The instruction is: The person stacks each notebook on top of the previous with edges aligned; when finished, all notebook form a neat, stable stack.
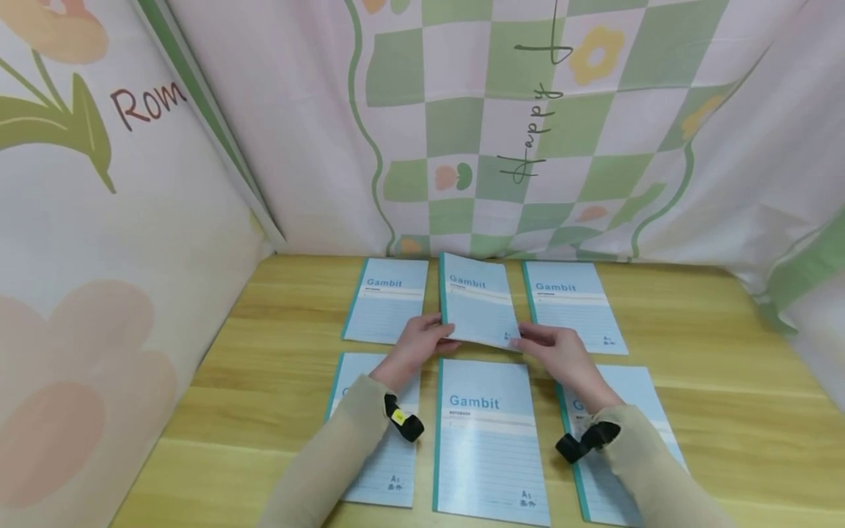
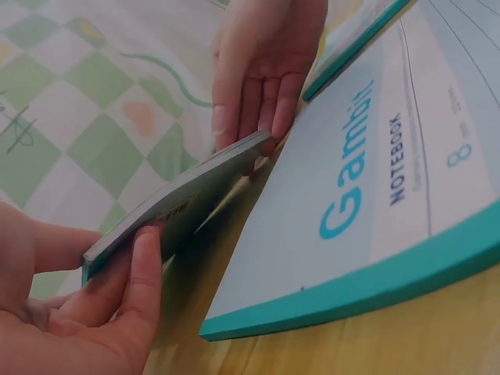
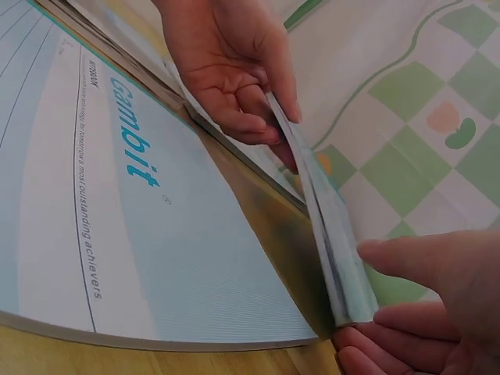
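Note:
A pale blue Gambit notebook [image 1: 478, 312] with a teal spine lies at the back middle, its near edge raised off the table. My left hand [image 1: 417, 345] pinches its near left corner, thumb above and fingers beneath. At the near right corner, my right hand [image 1: 561, 356] pinches it the same way. The right wrist view shows the right thumb [image 3: 414, 259] on the cover and the pages' edges slightly parted. Directly in front lies another Gambit notebook [image 1: 488, 455], flat and apart from the held one.
More matching notebooks lie flat: one back left [image 1: 389, 304], one back right [image 1: 571, 293], one front left [image 1: 386, 466] and one front right [image 1: 637, 392], the front pair partly under my forearms. Behind the wooden table [image 1: 238, 411] hangs a checkered curtain [image 1: 515, 132]; a printed panel [image 1: 165, 220] stands left.

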`<action>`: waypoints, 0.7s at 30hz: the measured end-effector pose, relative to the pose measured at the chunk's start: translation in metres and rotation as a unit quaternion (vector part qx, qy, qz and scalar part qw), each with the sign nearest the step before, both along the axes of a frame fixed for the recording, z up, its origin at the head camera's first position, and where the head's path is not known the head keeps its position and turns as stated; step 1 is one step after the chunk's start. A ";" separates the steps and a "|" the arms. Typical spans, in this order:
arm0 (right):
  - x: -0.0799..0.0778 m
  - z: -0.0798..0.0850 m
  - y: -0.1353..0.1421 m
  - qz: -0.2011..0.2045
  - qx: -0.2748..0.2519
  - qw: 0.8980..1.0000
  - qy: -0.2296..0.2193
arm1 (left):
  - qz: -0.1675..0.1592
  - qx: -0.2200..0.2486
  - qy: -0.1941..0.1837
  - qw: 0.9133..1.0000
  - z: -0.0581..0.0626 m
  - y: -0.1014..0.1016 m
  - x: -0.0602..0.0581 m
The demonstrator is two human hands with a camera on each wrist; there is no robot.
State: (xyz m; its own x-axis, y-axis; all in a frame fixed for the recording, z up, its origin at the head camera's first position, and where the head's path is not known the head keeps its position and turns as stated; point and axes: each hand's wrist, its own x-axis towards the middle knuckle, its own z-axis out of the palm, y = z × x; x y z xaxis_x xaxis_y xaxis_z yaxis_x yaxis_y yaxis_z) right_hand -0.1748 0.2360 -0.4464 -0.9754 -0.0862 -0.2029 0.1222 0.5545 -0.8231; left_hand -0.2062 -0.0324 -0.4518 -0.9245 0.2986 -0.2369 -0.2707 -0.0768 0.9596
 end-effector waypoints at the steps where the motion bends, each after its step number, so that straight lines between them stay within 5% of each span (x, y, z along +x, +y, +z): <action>1: 0.000 0.001 0.000 -0.001 -0.002 1.000 -0.001 | 0.001 0.008 0.003 1.000 0.000 -0.001 0.000; 9: -0.005 0.007 -0.001 -0.010 -0.044 0.999 -0.027 | 0.000 0.036 0.021 0.999 -0.001 -0.009 0.004; 21: -0.012 0.008 -0.006 0.006 -0.118 0.992 -0.055 | -0.025 0.000 0.038 0.999 0.000 -0.035 0.010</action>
